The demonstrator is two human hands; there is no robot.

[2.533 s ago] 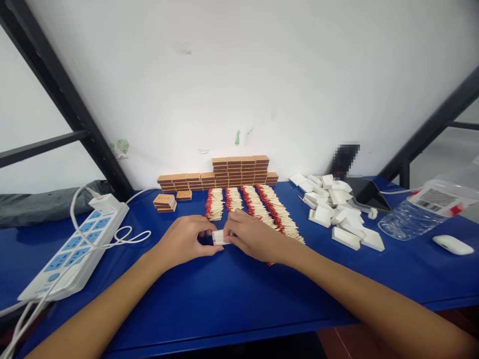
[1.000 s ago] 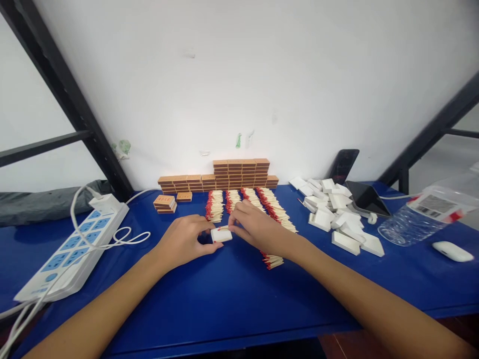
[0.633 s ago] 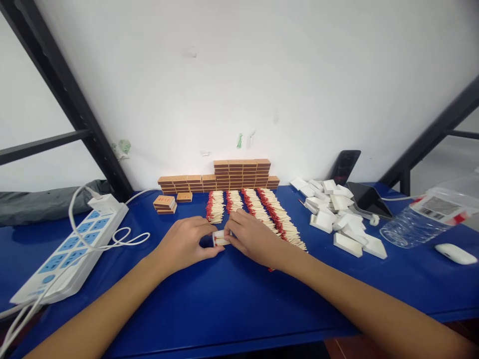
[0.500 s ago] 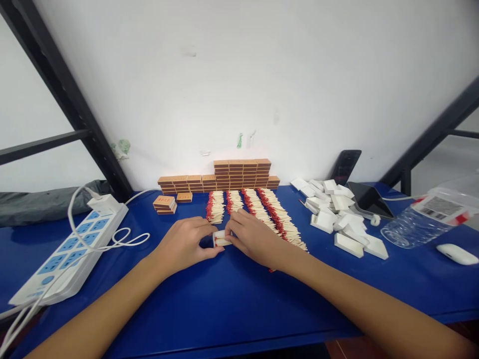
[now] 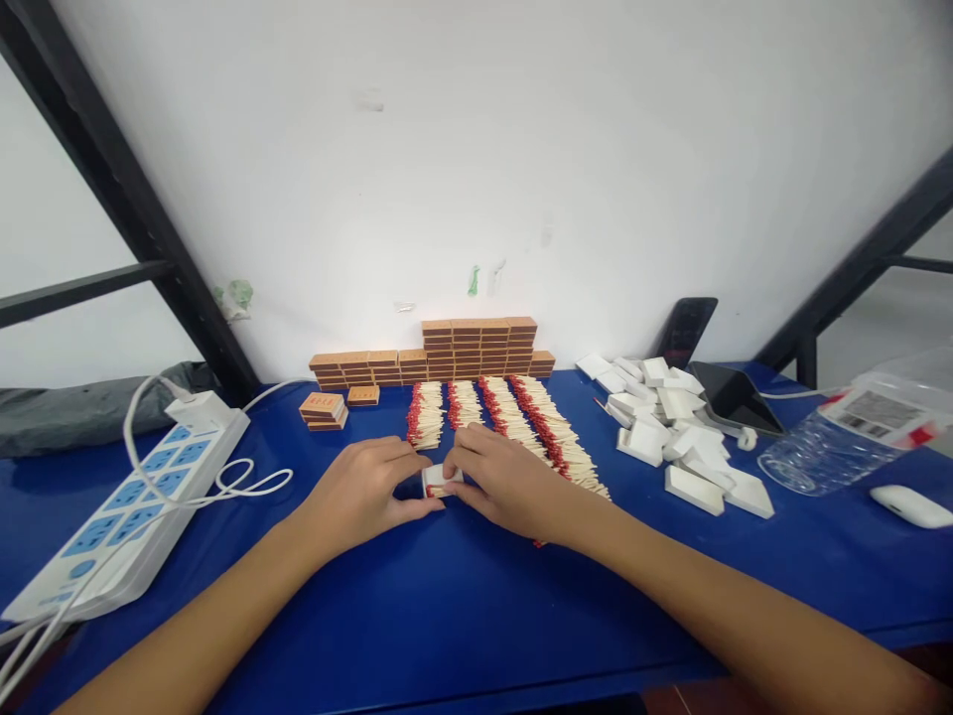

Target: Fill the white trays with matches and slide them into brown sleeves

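A small white matchbox tray (image 5: 433, 479) with a few red match heads showing lies low over the table between my hands. My left hand (image 5: 372, 487) curves around its left end, thumb at the near side and fingers at the far side. On the right end, my right hand (image 5: 498, 475) has its thumb and fingers closed, covering that part of the tray. Whether single matches are between those fingers is hidden. Just beyond and under my right hand lie rows of red-tipped matches (image 5: 547, 427), with a shorter bunch (image 5: 426, 415) farther left.
Stacked matchboxes (image 5: 480, 348) line the wall, with a few loose matchboxes (image 5: 323, 409) in front at left. Empty white trays (image 5: 670, 417) are heaped at right, near a phone (image 5: 736, 397), a clear plastic container (image 5: 826, 447) and a white case (image 5: 909, 505). A power strip (image 5: 134, 516) with cables sits left.
My right fingers have shifted slightly over the tray, and more of the red match heads shows at its near side. My left hand stays around the left end. The view has tilted slightly.
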